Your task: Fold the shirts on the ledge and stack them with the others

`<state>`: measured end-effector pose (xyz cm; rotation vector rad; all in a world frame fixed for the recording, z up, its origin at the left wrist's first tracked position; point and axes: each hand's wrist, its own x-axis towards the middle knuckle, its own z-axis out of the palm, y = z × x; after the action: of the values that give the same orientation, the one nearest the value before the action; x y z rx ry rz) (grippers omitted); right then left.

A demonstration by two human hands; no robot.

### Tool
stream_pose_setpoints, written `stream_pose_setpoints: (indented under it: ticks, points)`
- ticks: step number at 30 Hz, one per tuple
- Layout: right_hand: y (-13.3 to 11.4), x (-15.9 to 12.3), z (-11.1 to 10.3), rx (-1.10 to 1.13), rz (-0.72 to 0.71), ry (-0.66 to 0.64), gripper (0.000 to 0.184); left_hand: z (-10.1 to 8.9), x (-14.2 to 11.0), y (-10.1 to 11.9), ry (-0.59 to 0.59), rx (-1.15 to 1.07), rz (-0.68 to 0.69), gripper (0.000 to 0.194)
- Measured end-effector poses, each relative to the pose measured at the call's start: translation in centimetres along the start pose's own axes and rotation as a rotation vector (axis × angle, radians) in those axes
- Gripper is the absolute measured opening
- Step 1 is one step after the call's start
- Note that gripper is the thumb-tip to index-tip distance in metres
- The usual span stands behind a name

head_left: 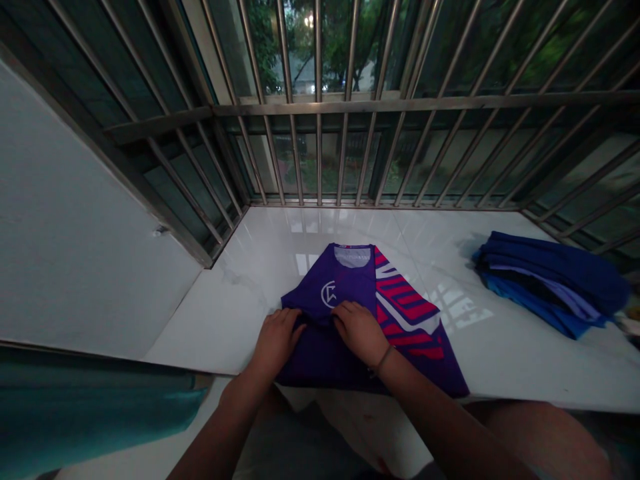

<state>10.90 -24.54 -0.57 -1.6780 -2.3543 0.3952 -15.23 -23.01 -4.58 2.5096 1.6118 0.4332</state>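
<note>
Closest to me, both forearms point(225, 420) reach up from five and seven o'clock. Under my fingers lies the purple shirt point(355, 283), collar at twelve, its length running twelve to six. My left hand point(277, 333) pinches cloth by the nine o'clock edge; my right hand point(363, 333), nearer the middle, pinches just below the emblem point(329, 294). It's dim, so I can't be sure how many layers they hold. White ledge point(215, 327) beneath; folded clothes point(550, 267) at three, window bars point(380, 105) across twelve, teal curtain point(100, 417) at eight.

1 head-worn view, facing forward and down over sill point(210, 340)
</note>
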Motion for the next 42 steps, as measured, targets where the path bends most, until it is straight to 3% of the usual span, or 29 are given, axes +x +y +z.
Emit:
stream_pose_setpoints:
  ticks: [5, 11, 14, 18, 24, 29, 34, 39, 42]
  points:
    - [0.2, -0.4, 0.0, 0.013, 0.032, -0.034, 0.022, -1.0, 1.0, 0.5, -0.104, 0.070, 0.023, 0.014]
    - [0.1, -0.5, -1.0, -0.041, 0.022, -0.046, 0.023, -2.5, -0.6, -0.7, 0.071, -0.044, 0.302, 0.022]
    - [0.3, -1.0, -1.5, -0.090, -0.078, -0.098, 0.026, -3.4, -2.2, -1.6, 0.073, -0.019, 0.353, 0.021]
    - [0.2, -1.6, -1.7, -0.124, -0.149, -0.111, 0.027, -3.5, -3.0, -2.6, 0.028, -0.004, 0.285, 0.017]
    - [-1.3, -1.4, -0.4, -0.044, -0.120, -0.013, 0.031, -2.2, -0.6, -2.8, 0.155, -0.041, 0.161, 0.031]
    - [-1.8, -1.4, 3.0, 0.028, -0.173, -0.007, 0.050, -0.7, 1.7, -2.6, 0.036, 0.054, 0.094, 0.044]
    - [-0.7, -2.3, 4.8, 0.046, -0.126, -0.045, 0.069, 0.1, 0.9, -3.6, -0.058, 0.217, -0.092, 0.057]
    - [2.4, -3.7, 2.3, 0.043, -0.054, 0.016, 0.058, -0.1, 0.0, -4.3, -0.024, 0.260, -0.172, 0.059]
    - [5.9, -3.3, -1.4, -0.004, 0.097, 0.079, 0.045, -0.8, 3.0, -4.1, 0.004, 0.123, -0.136, 0.055]
